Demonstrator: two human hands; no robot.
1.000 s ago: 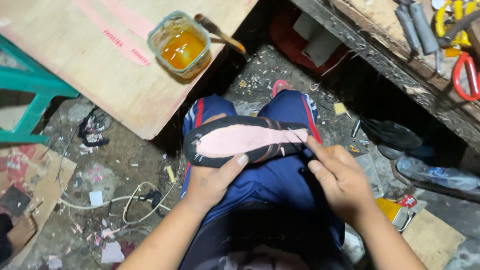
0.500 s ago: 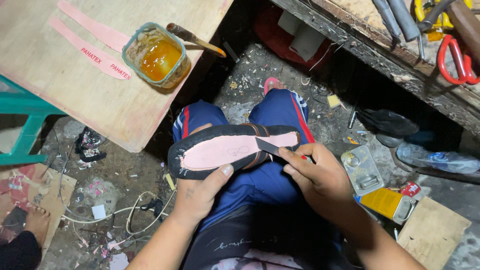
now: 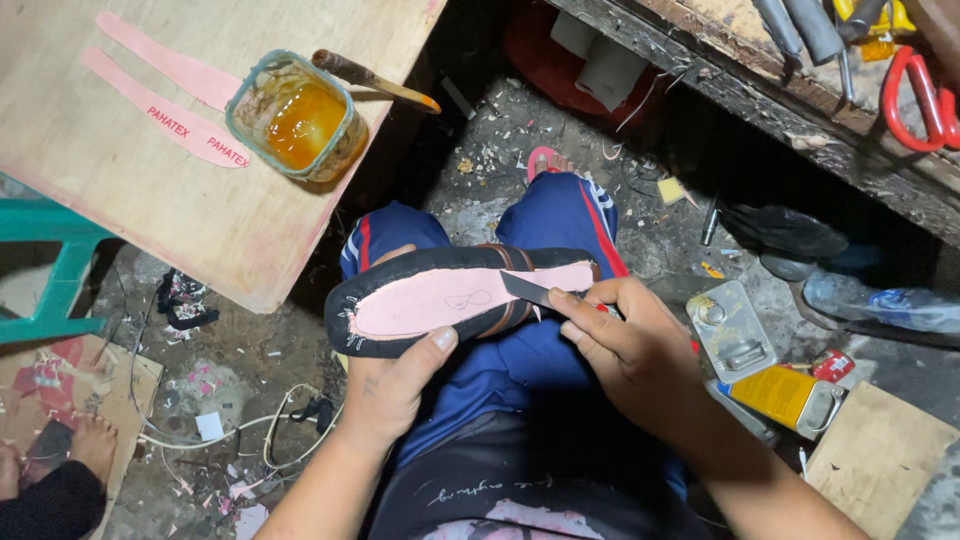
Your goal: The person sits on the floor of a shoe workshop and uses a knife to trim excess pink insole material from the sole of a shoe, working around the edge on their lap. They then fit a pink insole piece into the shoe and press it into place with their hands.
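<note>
Shoe sole (image 3: 440,300) lies across the lap, pink insole face up. Left hand (image 3: 395,385) grips its near edge, thumb on the rim. Right hand (image 3: 625,350) is closed around a knife (image 3: 525,288), blade tip touching the insole's heel end. At 11 o'clock — 1 glue jar (image 3: 297,117) on a wooden board (image 3: 150,190), brush (image 3: 375,80) resting across it.

A small, cluttered shoemaking workshop. A person sits over a dirt floor (image 3: 480,170) strewn with scraps and offcuts. On a worn plywood board (image 3: 150,200) at upper left stand an open glue jar (image 3: 297,117) with a brush (image 3: 375,80) and pink insole strips (image 3: 165,95). Red-handled scissors (image 3: 915,85) lie on a workbench (image 3: 800,110) at upper right.
</note>
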